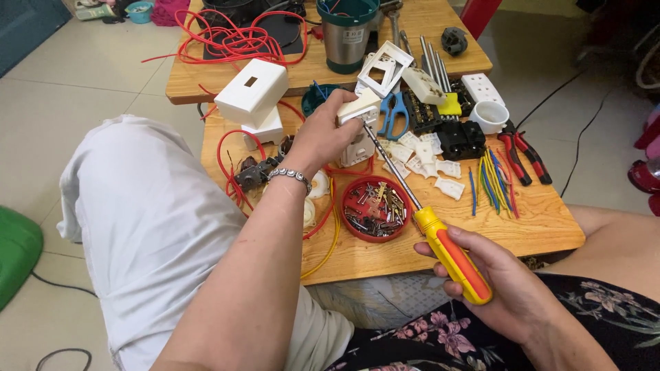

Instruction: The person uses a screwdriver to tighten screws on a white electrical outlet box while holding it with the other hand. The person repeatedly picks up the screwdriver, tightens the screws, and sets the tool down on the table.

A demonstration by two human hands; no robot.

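Left hand [323, 137] grips a white socket part [359, 110] above the low wooden table [536, 220]. Right hand [502, 282], at 5 o'clock, clasps a yellow-orange screwdriver [447, 251], tip on the part. Red screw dish [376, 208] sits at 6 o'clock of the part.

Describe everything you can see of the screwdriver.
The screwdriver has a thick yellow handle with an orange grip strip, plastic by the look of it, and a long thin bare metal shaft. It lies tilted, handle low near the person's lap and tip up and away. The right hand wraps the handle from below. The tip meets the small white plastic part pinched in the left hand. The shaft crosses above the red round dish of screws without touching it.
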